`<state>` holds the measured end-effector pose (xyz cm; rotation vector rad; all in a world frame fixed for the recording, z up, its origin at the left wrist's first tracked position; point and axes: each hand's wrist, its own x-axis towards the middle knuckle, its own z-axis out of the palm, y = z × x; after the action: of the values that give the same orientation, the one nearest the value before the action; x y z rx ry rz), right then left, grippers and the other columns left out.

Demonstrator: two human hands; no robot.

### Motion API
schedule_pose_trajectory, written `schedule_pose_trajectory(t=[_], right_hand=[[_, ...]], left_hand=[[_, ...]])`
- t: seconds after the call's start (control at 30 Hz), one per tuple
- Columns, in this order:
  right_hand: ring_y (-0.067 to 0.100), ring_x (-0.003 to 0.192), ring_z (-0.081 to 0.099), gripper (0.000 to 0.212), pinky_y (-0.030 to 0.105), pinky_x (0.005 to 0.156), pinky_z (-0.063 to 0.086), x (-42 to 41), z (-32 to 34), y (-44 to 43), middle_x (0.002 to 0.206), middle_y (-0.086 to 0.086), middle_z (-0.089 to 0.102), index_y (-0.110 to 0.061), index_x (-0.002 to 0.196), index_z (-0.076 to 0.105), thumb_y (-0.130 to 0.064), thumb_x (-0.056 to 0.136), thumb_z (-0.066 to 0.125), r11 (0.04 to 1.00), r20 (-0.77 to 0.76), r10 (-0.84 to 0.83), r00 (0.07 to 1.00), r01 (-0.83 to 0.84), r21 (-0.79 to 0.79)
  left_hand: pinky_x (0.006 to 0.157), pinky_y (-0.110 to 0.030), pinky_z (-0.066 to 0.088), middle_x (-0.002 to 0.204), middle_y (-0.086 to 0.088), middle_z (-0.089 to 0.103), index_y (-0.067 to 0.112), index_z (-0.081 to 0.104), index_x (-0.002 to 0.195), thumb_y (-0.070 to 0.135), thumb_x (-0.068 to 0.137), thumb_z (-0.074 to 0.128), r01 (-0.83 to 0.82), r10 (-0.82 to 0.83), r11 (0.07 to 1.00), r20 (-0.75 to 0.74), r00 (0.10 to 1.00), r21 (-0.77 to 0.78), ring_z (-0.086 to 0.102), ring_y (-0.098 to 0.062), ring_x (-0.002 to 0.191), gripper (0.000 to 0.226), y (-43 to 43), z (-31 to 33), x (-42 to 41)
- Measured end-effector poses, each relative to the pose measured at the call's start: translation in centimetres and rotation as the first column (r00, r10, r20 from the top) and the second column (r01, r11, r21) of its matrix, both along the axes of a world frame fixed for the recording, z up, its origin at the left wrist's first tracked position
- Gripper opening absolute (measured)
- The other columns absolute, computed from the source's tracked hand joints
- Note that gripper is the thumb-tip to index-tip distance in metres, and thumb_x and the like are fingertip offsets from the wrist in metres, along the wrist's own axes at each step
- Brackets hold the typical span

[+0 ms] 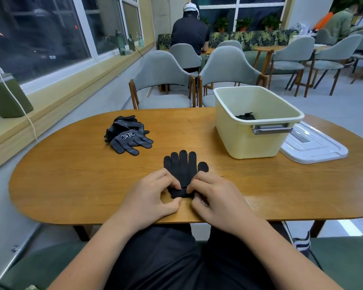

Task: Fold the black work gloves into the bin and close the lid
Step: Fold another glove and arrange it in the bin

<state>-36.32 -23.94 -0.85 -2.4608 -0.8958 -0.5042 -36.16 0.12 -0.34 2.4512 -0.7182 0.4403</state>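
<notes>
While our left grip and right grip each pinch the glove at its cuff, its fingers point to twelve o'clock, with the bin at two.

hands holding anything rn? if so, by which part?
Yes. The left hand and right hand both pinch the black glove at its cuff end, one at each corner. The glove lies flat on the table.

On the table, a glove pile lies left of the bin, lid right.
</notes>
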Motion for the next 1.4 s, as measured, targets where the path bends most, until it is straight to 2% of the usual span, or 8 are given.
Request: schedule_pose_trajectory(t=[0.27,0.5,0.6,0.8,0.93,1.1,1.27,1.4], right_hand=[[0.010,0.082,0.056,0.014,0.035,0.067,0.050,0.3,0.3,0.2,0.107,-0.017,0.054,-0.032,0.107,0.063,-0.034,0.094,0.066,0.999,-0.082,-0.038,0.996,0.039,0.020],[0.006,0.079,0.057,0.010,0.036,0.071,0.052,1.1,-0.1,0.2,0.103,-0.016,0.056,-0.034,0.104,0.061,-0.035,0.101,0.071,0.993,-0.154,-0.046,0.987,0.061,0.098],[0.002,0.080,0.055,0.008,0.034,0.073,0.051,1.3,-0.3,0.0,0.096,-0.016,0.060,-0.032,0.103,0.066,-0.031,0.101,0.073,0.984,-0.207,-0.028,0.978,0.063,0.168],[0.009,0.071,0.067,0.007,0.033,0.071,0.055,1.5,0.1,-0.3,0.086,-0.014,0.070,-0.034,0.096,0.072,-0.034,0.097,0.078,0.956,-0.404,0.049,0.913,0.074,0.283],[0.009,0.073,0.067,0.008,0.036,0.074,0.057,2.0,0.2,-0.2,0.086,-0.015,0.069,-0.036,0.093,0.071,-0.036,0.098,0.076,0.955,-0.422,0.033,0.906,0.096,0.281],[0.007,0.084,0.061,0.008,0.041,0.079,0.056,2.2,0.2,0.1,0.091,-0.020,0.065,-0.036,0.093,0.070,-0.037,0.101,0.071,0.963,-0.382,0.011,0.924,0.093,0.253],[0.003,0.095,0.053,0.009,0.027,0.080,0.039,2.3,0.3,0.4,0.085,-0.016,0.066,-0.033,0.093,0.071,-0.035,0.101,0.070,0.967,-0.322,-0.079,0.944,0.150,0.204],[0.002,0.093,0.052,0.011,0.031,0.085,0.039,2.5,-0.1,0.4,0.084,-0.017,0.064,-0.033,0.090,0.068,-0.034,0.102,0.069,0.963,-0.307,-0.122,0.944,0.188,0.195]], left_hand=[[0.071,-0.035,0.055,0.101,0.022,0.058,0.038,0.069,0.100,0.043,0.088,0.067,-0.041,0.041,0.999,-0.022,0.999,0.000,0.061,-0.009,0.082,0.013,-0.2,-0.4,0.5],[0.070,-0.029,0.053,0.094,0.018,0.066,0.038,0.074,0.092,0.031,0.089,0.078,-0.081,0.066,0.991,-0.144,0.987,-0.102,0.064,-0.015,0.077,0.008,0.0,0.1,0.8],[0.071,-0.028,0.051,0.088,0.013,0.065,0.037,0.072,0.086,0.036,0.086,0.073,-0.091,0.065,0.988,-0.199,0.978,-0.125,0.063,-0.016,0.078,0.002,0.0,0.2,1.0],[0.084,-0.034,0.051,0.098,0.012,0.062,0.032,0.070,0.077,0.047,0.079,0.062,-0.119,0.071,0.980,-0.276,0.959,-0.162,0.060,-0.013,0.094,0.017,0.0,0.2,1.4],[0.091,-0.035,0.049,0.099,0.014,0.059,0.032,0.067,0.075,0.047,0.080,0.060,-0.145,0.099,0.978,-0.273,0.957,-0.151,0.057,-0.009,0.105,0.017,-0.2,0.0,1.8],[0.085,-0.033,0.049,0.098,0.013,0.057,0.031,0.065,0.075,0.045,0.083,0.059,-0.168,0.122,0.974,-0.271,0.955,-0.154,0.056,-0.009,0.099,0.016,-0.4,0.2,1.5],[0.079,-0.027,0.045,0.097,0.012,0.054,0.028,0.063,0.074,0.031,0.087,0.069,-0.185,0.152,0.974,-0.227,0.962,-0.132,0.055,-0.009,0.097,0.015,-0.6,0.4,1.3],[0.078,-0.023,0.043,0.100,0.013,0.052,0.029,0.063,0.076,0.027,0.088,0.073,-0.185,0.158,0.976,-0.204,0.966,-0.119,0.055,-0.008,0.099,0.016,-0.6,0.4,1.1]])
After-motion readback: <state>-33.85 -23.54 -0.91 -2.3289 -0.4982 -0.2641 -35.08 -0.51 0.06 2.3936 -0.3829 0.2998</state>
